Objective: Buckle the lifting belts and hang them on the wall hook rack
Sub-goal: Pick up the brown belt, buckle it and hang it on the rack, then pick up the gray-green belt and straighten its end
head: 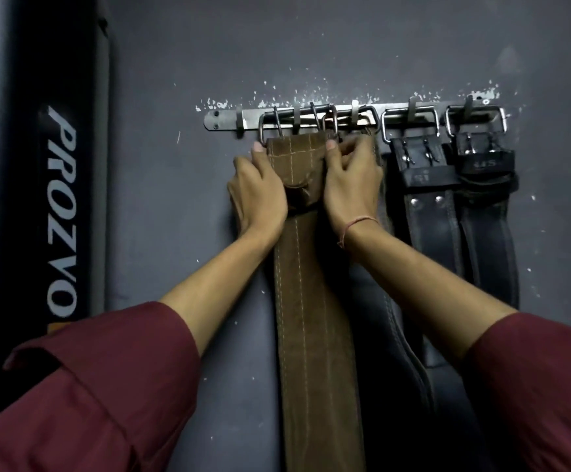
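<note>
A long brown leather lifting belt with pale stitched lines (306,301) hangs flat against the dark grey wall (345,46), its metal buckle (297,126) up at the steel wall hook rack (222,119), a narrow bar screwed to the wall with chipped white paint flecks above it. The person's left hand (256,195) grips the belt's left edge just below the buckle, fingers curled behind the strap and the thumb lying up along the edge. The right hand (348,182) clasps the right edge at the same height, fingertips bent and pinching the top corner of the leather close to the buckle frame; a thin pink thread bracelet (359,224) circles that wrist. Both forearms reach up from dark red sleeves (113,386). A folded leather loop sits on the belt between the two hands. Partly hidden behind the brown belt and the right arm hangs a dark belt (393,328). Further right along the rack, two black leather belts hang from their own silver buckles: one with two rivets (427,216), and beside it the outermost one (488,233), the two touching along their edges. At the far left stands a tall black padded column with white lettering (59,212).
</note>
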`<state>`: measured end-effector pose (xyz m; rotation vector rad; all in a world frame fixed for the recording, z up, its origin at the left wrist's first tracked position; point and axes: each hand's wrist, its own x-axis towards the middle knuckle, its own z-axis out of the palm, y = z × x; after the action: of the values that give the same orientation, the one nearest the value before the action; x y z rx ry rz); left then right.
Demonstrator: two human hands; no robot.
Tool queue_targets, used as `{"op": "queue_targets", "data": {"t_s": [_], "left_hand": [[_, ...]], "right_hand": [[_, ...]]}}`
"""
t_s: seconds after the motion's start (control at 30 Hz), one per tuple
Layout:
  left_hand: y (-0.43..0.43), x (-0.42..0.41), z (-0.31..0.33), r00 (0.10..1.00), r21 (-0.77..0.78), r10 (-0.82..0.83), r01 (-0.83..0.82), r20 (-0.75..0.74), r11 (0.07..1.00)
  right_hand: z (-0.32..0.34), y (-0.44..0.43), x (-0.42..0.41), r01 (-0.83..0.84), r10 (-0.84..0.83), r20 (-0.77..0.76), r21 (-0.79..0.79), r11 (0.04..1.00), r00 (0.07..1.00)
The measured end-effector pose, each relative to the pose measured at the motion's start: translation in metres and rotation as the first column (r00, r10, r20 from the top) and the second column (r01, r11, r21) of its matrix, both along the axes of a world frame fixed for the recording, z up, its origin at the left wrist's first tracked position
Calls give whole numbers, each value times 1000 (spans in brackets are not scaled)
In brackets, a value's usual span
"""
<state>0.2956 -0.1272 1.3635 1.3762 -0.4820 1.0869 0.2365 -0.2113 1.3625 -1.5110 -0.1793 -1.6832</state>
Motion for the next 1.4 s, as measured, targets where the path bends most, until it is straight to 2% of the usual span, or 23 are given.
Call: {"op": "queue_targets", "data": {"t_s": [0.07, 0.13, 0.2, 0.3, 0.47, 0.57, 0.73, 0.87, 0.97, 1.1, 1.23, 1.4], "left_hand": [[0, -4, -29, 996, 52, -27, 23, 79, 998], [-1, -7, -59, 991, 141, -14, -5, 136, 990], [-3, -12, -86, 992, 207, 44, -68, 117, 976], [-6, -35, -123, 995, 245, 61, -78, 77, 966], [-17, -102, -200, 986, 402, 30, -94, 163, 911], [-28, -140, -259, 998, 509, -31, 0, 53, 861], [-45, -202, -373, 975, 557, -49, 164, -216, 815], [-50, -247, -475, 894, 541, -63, 324, -444, 776], [-49, -272, -548, 822, 536, -47, 412, -568, 737], [-48, -295, -625, 631, 420, -49, 570, -774, 706], [-38, -309, -698, 495, 372, 14, 633, -869, 679], [-25, -306, -787, 335, 336, 124, 707, -934, 622]], "right_hand": [[-21, -3, -7, -20, 18, -39, -60, 998, 999], [-42, -8, -16, -26, 23, -73, -49, 998, 997], [-65, -15, -28, -61, 58, -134, -18, 998, 989], [-104, -30, -49, -116, 122, -266, 37, 993, 956], [-176, -51, -101, -168, 179, -446, 65, 984, 877], [-227, -62, -137, -178, 216, -527, 122, 976, 822], [-336, -80, -192, -196, 308, -668, 240, 951, 677], [-433, -92, -237, -116, 332, -763, 325, 939, 554], [-503, -93, -258, -64, 385, -820, 396, 916, 424], [-578, -92, -277, -17, 430, -863, 442, 897, 265], [-650, -90, -299, 109, 491, -864, 501, 858, 109], [-735, -83, -306, 201, 568, -823, 558, 805, 12]]}}
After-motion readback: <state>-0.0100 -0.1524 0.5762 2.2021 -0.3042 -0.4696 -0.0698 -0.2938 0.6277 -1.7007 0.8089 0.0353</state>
